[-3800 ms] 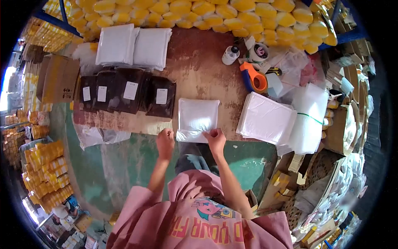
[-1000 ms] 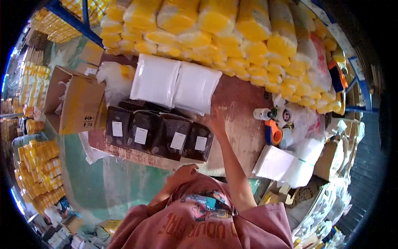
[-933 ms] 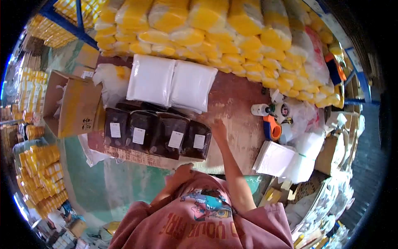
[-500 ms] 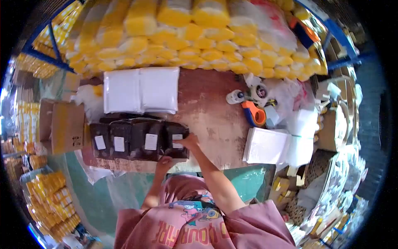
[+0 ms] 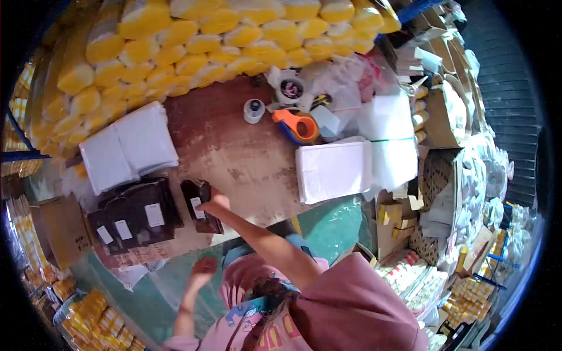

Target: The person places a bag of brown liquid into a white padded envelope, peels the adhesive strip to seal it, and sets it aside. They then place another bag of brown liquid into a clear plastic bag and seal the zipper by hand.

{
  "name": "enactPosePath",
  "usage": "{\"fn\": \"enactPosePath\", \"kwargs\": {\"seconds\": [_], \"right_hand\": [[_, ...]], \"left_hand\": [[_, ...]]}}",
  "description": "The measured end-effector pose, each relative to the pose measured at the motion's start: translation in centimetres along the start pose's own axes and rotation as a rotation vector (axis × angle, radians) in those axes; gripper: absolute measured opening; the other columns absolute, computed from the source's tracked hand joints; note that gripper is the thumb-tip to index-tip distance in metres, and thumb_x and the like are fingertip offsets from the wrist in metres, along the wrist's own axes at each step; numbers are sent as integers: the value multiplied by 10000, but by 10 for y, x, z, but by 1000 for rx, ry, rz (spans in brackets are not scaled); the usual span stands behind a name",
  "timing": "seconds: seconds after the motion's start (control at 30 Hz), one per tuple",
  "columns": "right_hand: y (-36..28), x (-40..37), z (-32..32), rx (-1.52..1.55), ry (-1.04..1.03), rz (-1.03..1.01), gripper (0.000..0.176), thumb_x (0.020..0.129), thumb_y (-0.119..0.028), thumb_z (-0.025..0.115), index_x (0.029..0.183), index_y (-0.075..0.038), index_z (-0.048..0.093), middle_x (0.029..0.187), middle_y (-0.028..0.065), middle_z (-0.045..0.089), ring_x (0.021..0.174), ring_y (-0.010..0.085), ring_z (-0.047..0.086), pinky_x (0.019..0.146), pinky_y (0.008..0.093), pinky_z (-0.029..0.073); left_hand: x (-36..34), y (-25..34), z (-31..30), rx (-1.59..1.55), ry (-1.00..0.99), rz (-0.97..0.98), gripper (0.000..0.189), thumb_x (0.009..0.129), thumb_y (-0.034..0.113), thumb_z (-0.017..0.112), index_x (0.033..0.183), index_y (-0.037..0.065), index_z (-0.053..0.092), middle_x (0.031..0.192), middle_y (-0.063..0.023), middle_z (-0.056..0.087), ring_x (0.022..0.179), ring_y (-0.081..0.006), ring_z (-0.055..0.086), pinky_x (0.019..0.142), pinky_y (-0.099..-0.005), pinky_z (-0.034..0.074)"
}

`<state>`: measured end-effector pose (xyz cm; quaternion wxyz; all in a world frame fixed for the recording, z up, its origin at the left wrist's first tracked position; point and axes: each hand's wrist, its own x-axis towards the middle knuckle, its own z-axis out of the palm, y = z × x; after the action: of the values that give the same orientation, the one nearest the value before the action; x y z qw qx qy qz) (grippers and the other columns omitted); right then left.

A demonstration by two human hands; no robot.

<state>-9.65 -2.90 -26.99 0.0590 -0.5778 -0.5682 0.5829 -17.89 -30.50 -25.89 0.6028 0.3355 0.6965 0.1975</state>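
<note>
My right hand (image 5: 216, 203) grips a dark brown packet with a white label (image 5: 191, 188), held apart from the others near the table's front edge. My left hand (image 5: 204, 267) hangs off the front edge, fingers loosely curled and blurred; whether it is open or closed is unclear. To the left, a row of dark labelled packets (image 5: 167, 212) lies on the table. Behind them are two stacks of white packets (image 5: 129, 146).
The worn table (image 5: 234, 164) carries a bottle (image 5: 254, 111), an orange and blue tape dispenser (image 5: 295, 126), a white stack (image 5: 332, 169) and clear plastic sleeves (image 5: 392, 140). Yellow and white bundles (image 5: 228, 44) rise behind. A cardboard box (image 5: 61, 228) stands at left.
The view has turned right. My right hand has taken hold of the rightmost dark packet and parted it from the row. My left hand has come away from the packets, off the table edge.
</note>
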Motion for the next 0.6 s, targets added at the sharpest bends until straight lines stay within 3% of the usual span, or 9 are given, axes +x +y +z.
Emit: {"fn": "enactPosePath", "kwargs": {"seconds": [0.13, 0.2, 0.27, 0.33, 0.43, 0.47, 0.5, 0.53, 0.6], "right_hand": [[80, -27, -79, 25, -39, 166, 664, 580, -209, 849, 1164, -39, 582, 1068, 145, 667, 981, 270, 637, 863, 373, 492], [92, -56, -127, 215, 152, -267, 620, 623, -263, 851, 1123, -33, 565, 1003, 147, 666, 908, 293, 645, 784, 395, 512], [163, -44, -137, 275, 135, -74, 569, 657, -209, 843, 1115, -19, 566, 987, 129, 665, 843, 239, 638, 729, 372, 516], [161, -40, -173, 378, -9, 73, 564, 666, -179, 839, 1129, -11, 565, 989, 111, 661, 816, 205, 622, 725, 367, 518], [167, -14, -180, 402, -79, -73, 600, 688, -171, 831, 1191, 0, 553, 1039, 126, 660, 906, 191, 617, 792, 336, 514], [169, -6, -178, 426, -82, -130, 606, 692, -173, 827, 1203, 0, 550, 1047, 132, 659, 923, 190, 615, 805, 332, 512], [167, 2, -179, 278, -137, -30, 653, 690, -238, 834, 1220, 7, 541, 1094, 160, 651, 982, 202, 609, 848, 337, 503], [143, -3, -187, 76, -42, -158, 659, 701, -284, 810, 1213, 25, 534, 1111, 214, 642, 1030, 295, 622, 866, 379, 506], [167, 11, -166, -145, 103, -230, 643, 721, -288, 770, 1214, 41, 521, 1124, 275, 612, 1064, 380, 597, 859, 426, 506]], "left_hand": [[23, 7, 15, 729, 40, 396, 140, 842, 134, 593, 942, 39, 621, 890, -73, 689, 833, -167, 663, 722, -308, 524], [57, -9, 50, -56, 235, 83, 200, 865, 184, 596, 1008, 43, 593, 903, -81, 680, 839, -182, 667, 723, -323, 536], [73, 35, 81, -667, 311, -41, 277, 889, 220, 606, 1098, 49, 547, 916, -94, 666, 825, -192, 669, 711, -320, 550], [87, 83, 115, -1027, 287, -13, 370, 903, 244, 636, 1188, 60, 487, 942, -112, 648, 789, -195, 670, 676, -307, 565], [117, 120, 153, -730, 166, -67, 496, 876, 232, 691, 1248, 63, 409, 944, -127, 638, 754, -200, 671, 621, -309, 573], [123, 133, 160, -777, 219, -129, 535, 865, 223, 707, 1261, 67, 381, 949, -128, 632, 743, -201, 667, 610, -318, 575], [125, 147, 165, -821, 269, -197, 577, 854, 213, 722, 1274, 72, 352, 954, -130, 626, 732, -202, 664, 598, -328, 577], [127, 157, 173, -862, 318, -268, 619, 843, 203, 737, 1286, 76, 324, 959, -131, 619, 721, -203, 660, 586, -338, 580], [152, 137, 186, -884, 457, -190, 589, 835, 123, 733, 1238, 116, 303, 990, -138, 580, 702, -206, 641, 604, -359, 591]]}}
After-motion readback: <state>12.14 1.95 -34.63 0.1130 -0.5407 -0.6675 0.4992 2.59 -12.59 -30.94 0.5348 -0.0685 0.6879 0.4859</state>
